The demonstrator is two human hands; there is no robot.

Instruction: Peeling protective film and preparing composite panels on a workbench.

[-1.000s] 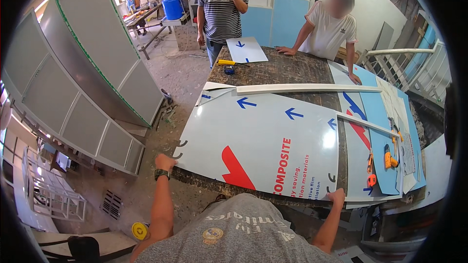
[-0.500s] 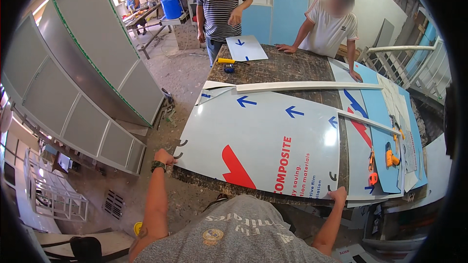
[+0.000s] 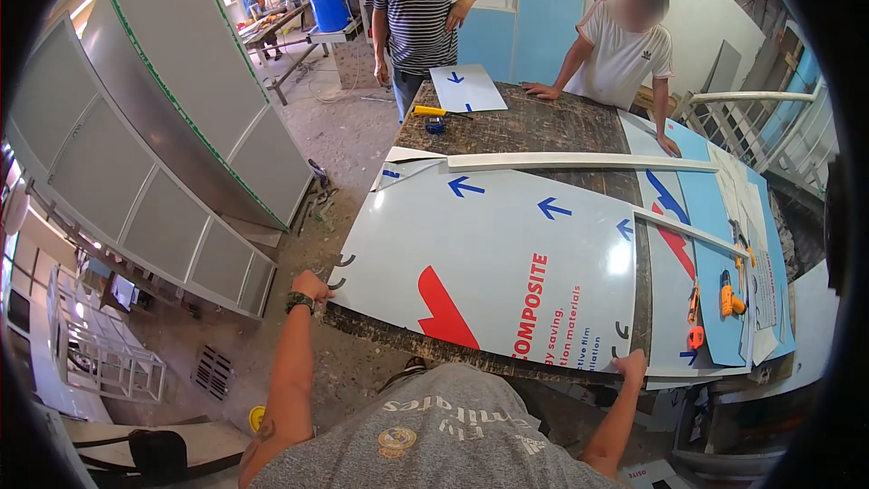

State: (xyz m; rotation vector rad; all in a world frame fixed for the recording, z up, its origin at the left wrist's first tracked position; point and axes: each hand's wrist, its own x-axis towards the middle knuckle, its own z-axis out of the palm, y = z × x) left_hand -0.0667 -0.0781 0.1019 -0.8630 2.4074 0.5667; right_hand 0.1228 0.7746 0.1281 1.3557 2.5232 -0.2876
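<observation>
A large pale sheet panel (image 3: 398, 235) with blue arrows and a red mark lies flat on a worn wooden worktable (image 3: 543, 131). My left hand (image 3: 310, 287) is closed on its near left corner. At the near right corner my right hand (image 3: 631, 364) grips the same panel, the fingers partly hidden under the edge. Along the panel's far edge runs a long white strip (image 3: 579, 161). A second white strip (image 3: 692, 233) slants away from its right side, across other sheets.
Beyond lie a small panel (image 3: 484, 95), a yellow-handled knife (image 3: 430, 111) and a blue tape measure (image 3: 435, 126). An orange drill (image 3: 729, 297) and an orange tape measure (image 3: 695, 337) rest right. Two people stand across the table, one leaning on it. Tall grey panels (image 3: 172, 45) stand left.
The whole view has shifted slightly, so things sit a little further right. Both my hands keep their hold on the panel. The person in stripes has lowered a raised hand to the hip.
</observation>
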